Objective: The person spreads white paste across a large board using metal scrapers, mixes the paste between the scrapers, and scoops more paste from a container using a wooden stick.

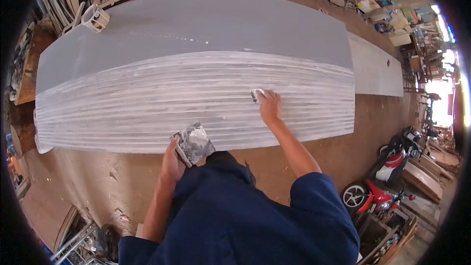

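Note:
My left hand (pixel 172 161) is closed on the edge of a square board (pixel 195 143) smeared with white and grey paste, held at the panel's near edge. My right hand (pixel 270 105) grips a small scraper (pixel 256 95) whose blade rests on the striped part of the panel. The large grey panel (pixel 221 19) has white paste streaks (pixel 147 98) running lengthwise over its near half. Its far half is plain grey, with a short line of white drops.
A paste-stained white bucket (pixel 95 18) stands at the panel's far left. A pale second board (pixel 375 66) lies beyond the right end. Red motorbikes (pixel 378 197) are parked at the lower right, near stacked wood (pixel 423 181). A metal frame (pixel 73 243) is at the lower left.

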`<state>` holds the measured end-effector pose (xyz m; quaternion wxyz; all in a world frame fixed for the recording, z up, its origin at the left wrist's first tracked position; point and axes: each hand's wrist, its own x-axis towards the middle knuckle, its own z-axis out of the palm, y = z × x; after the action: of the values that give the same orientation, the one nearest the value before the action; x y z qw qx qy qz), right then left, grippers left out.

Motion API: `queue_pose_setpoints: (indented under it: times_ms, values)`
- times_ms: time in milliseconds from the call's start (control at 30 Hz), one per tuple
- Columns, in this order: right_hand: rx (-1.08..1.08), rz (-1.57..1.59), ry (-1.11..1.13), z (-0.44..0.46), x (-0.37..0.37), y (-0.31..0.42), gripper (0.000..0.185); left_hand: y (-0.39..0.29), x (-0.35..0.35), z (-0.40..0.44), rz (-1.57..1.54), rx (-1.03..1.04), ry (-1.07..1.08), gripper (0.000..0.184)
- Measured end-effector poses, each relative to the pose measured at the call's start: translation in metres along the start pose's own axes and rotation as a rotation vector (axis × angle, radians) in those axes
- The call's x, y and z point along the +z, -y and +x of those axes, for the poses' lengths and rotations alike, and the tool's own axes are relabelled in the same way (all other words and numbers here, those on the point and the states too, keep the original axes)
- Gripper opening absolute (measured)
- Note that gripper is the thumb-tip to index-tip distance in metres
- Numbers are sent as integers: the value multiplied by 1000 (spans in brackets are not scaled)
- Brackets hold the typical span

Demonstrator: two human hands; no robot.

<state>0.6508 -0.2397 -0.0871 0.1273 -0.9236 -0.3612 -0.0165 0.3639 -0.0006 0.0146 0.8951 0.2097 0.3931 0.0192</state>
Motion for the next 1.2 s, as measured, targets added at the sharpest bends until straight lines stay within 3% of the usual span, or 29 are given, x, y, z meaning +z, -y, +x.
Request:
queue_pose_setpoints:
  times_ms: [67,133,233,467,533,633,733,833,867,933,1000,1067,1133,1200]
  values:
    - [2,-23,48,6,-8,-18,35,5,17,1,11,44,-3,46]
    - [41,7,-116,5,-10,-33,43,14,18,1,1,72,-39,46]
    - [66,1,-28,-5,-2,-37,44,8,13,1,-4,-25,-27,45]
    - [82,-68,-83,-13,-1,-62,39,14,10,0,-22,14,-28,45]
    - [72,-22,-74,-14,-5,-65,48,8,15,5,-12,-64,-7,45]
    - [91,-1,-66,-14,6,-92,53,9,20,8,-19,-11,6,46]
    - [115,-93,-136,-16,22,-111,53,8,22,11,12,-36,20,48]
    - [144,-46,-55,-20,-2,-111,50,19,16,15,-4,-74,-26,52]
    - [82,69,-63,-16,-13,-107,50,18,26,11,-75,-110,38,51]
    - [175,214,-139,-14,-15,-78,40,18,32,12,-159,-131,129,50]
    - [691,1281,-7,7,-31,-8,29,23,24,15,-186,-77,146,49]
    - [783,1923,254,15,-28,59,29,24,22,16,-155,-90,138,49]
    - [640,1755,548,32,-2,94,31,24,28,28,-135,-23,118,49]
    - [490,1832,973,47,8,125,32,29,23,27,-136,77,109,49]
